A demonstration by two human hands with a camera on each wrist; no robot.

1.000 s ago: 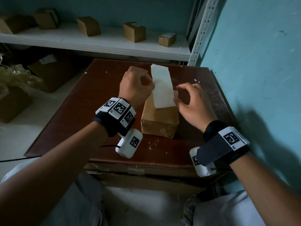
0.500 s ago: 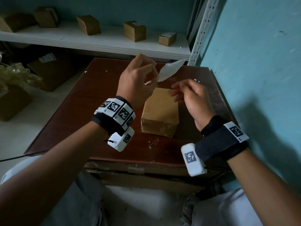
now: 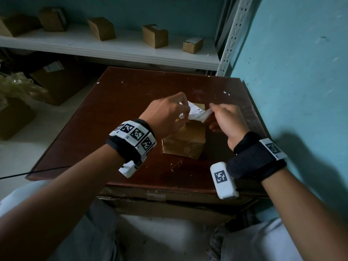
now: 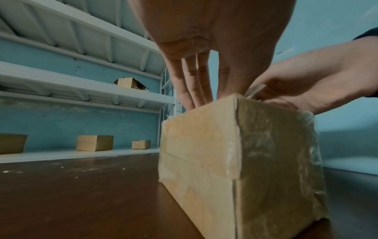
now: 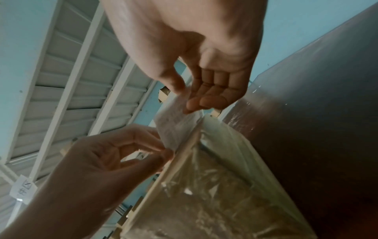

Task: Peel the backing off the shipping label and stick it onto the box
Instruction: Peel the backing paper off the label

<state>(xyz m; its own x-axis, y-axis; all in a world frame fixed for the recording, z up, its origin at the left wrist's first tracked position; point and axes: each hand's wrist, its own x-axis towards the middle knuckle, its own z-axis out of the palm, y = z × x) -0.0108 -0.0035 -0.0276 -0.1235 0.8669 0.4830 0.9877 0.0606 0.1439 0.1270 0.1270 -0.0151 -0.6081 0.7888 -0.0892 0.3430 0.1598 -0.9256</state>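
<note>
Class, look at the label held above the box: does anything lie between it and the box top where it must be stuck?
Nothing visible does. Both hands, left hand and right hand, pinch the label just above the box; its top beneath looks bare.

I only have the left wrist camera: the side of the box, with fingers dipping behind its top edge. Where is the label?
Observer: In the head view, the label is held over the far end of the box, between the left hand and the right hand.
Operator: Is it flat on the cardboard?
Observer: No. The right wrist view shows it bowed and lifted, with only its lower edge near the box top.
Operator: Is the right hand actually gripping it?
Observer: Yes. Its thumb and fingertips pinch the label's upper edge.
</note>
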